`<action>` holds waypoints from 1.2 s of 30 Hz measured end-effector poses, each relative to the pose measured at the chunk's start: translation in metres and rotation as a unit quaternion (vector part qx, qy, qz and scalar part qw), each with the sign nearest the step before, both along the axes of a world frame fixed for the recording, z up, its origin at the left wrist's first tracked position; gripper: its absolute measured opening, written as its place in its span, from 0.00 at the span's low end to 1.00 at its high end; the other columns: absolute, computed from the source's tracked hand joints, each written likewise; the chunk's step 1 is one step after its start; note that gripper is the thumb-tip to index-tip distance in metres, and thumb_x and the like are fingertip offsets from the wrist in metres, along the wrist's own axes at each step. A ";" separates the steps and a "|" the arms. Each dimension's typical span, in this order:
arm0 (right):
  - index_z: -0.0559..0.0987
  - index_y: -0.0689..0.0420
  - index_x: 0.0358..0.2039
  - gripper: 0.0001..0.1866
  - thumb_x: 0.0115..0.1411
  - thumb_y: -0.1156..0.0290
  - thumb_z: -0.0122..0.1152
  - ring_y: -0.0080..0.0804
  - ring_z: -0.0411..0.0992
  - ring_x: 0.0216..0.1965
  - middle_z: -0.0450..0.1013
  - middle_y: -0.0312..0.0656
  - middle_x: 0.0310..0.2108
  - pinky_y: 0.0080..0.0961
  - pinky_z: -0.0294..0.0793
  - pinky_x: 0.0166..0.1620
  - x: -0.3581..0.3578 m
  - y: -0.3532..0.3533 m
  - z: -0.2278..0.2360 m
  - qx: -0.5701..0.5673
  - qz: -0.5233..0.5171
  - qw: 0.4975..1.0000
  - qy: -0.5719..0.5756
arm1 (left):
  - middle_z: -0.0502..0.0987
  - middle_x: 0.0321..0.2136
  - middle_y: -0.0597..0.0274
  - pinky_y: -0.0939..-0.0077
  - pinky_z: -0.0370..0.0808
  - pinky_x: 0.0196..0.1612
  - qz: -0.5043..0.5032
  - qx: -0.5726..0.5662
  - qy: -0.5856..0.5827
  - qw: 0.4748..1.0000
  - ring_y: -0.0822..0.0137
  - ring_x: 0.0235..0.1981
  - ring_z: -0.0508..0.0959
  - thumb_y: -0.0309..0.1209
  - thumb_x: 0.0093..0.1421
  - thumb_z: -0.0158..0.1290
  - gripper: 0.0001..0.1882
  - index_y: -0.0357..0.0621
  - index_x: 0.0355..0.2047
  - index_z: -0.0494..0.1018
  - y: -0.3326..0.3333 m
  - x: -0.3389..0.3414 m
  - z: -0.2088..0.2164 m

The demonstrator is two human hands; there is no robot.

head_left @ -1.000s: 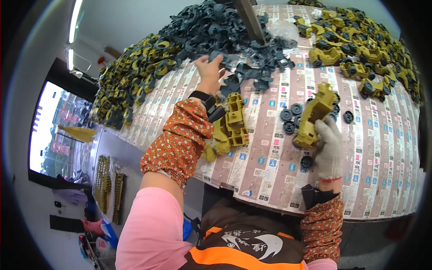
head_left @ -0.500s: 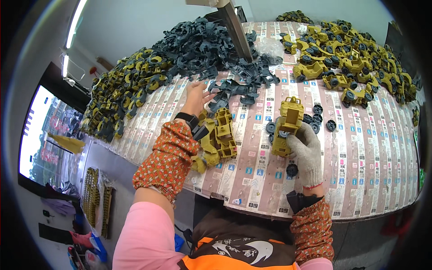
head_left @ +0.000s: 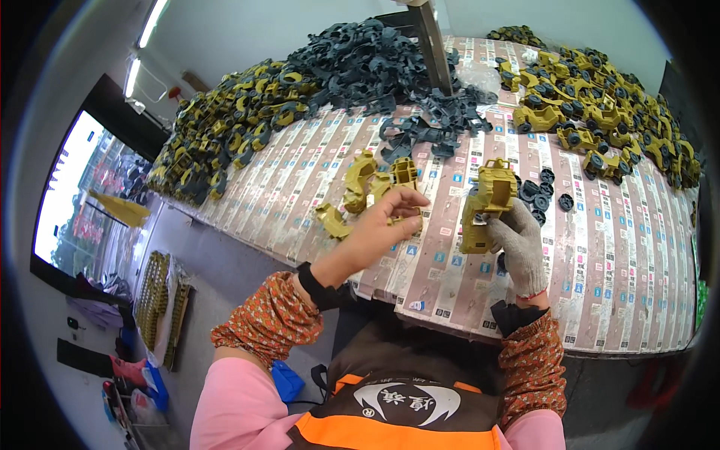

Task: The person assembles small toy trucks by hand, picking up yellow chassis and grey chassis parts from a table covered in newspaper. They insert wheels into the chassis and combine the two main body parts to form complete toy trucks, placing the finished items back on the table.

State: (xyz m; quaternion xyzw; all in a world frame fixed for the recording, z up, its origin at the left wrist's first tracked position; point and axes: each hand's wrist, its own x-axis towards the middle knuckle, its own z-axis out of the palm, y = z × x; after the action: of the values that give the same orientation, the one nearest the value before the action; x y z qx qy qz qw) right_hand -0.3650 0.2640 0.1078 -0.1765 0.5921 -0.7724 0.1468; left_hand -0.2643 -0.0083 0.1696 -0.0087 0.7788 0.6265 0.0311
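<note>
now nearer, left hand [head_left: 381, 227] by yellow parts [head_left: 358, 178]

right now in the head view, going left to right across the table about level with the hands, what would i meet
Pile of yellow-and-dark toys, bare left hand, yellow toy body held by the gloved right hand, lone dark wheel.
</note>
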 end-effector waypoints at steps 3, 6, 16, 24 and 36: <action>0.81 0.57 0.58 0.20 0.65 0.70 0.65 0.14 0.74 0.33 0.81 0.31 0.39 0.15 0.72 0.32 0.009 -0.003 0.006 0.000 0.018 1.000 0.015 | 0.74 0.59 0.65 0.70 0.77 0.59 -0.027 -0.023 0.033 0.999 0.69 0.60 0.73 0.30 0.72 0.58 0.21 0.47 0.63 0.70 0.012 0.024 0.003; 0.81 0.57 0.58 0.21 0.65 0.70 0.65 0.15 0.74 0.32 0.81 0.31 0.38 0.16 0.72 0.32 0.024 -0.009 0.011 0.025 0.020 0.999 0.018 | 0.71 0.64 0.61 0.65 0.72 0.65 -0.030 0.009 0.048 0.998 0.66 0.63 0.71 0.30 0.71 0.59 0.27 0.47 0.68 0.65 0.014 0.039 -0.009; 0.81 0.58 0.58 0.22 0.66 0.65 0.68 0.15 0.73 0.29 0.80 0.32 0.36 0.17 0.71 0.29 0.105 -0.016 0.023 0.138 0.161 0.973 -0.093 | 0.70 0.65 0.58 0.65 0.72 0.66 -0.023 0.193 0.012 0.981 0.65 0.66 0.70 0.33 0.68 0.64 0.44 0.45 0.77 0.52 0.046 0.081 -0.052; 0.80 0.58 0.60 0.22 0.68 0.62 0.65 0.20 0.74 0.31 0.79 0.35 0.34 0.22 0.76 0.33 0.138 -0.026 0.023 0.222 0.207 0.946 -0.110 | 0.71 0.66 0.63 0.66 0.70 0.69 0.031 0.240 -0.034 0.970 0.68 0.65 0.73 0.30 0.71 0.63 0.40 0.45 0.77 0.55 0.039 0.125 -0.071; 0.77 0.59 0.58 0.20 0.66 0.70 0.64 0.56 0.78 0.42 0.76 0.54 0.41 0.46 0.78 0.44 0.074 0.015 -0.002 0.529 -0.145 0.754 0.361 | 0.73 0.62 0.63 0.69 0.73 0.65 0.109 0.261 -0.036 0.959 0.70 0.61 0.76 0.25 0.72 0.58 0.35 0.45 0.75 0.57 0.034 0.163 -0.083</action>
State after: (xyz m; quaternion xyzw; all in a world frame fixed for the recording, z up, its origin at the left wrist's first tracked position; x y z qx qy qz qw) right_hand -0.2907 0.2791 0.1057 -0.2486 0.9339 -0.2263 -0.1219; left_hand -0.1012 0.0253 0.0867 -0.1077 0.5811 0.8066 -0.0079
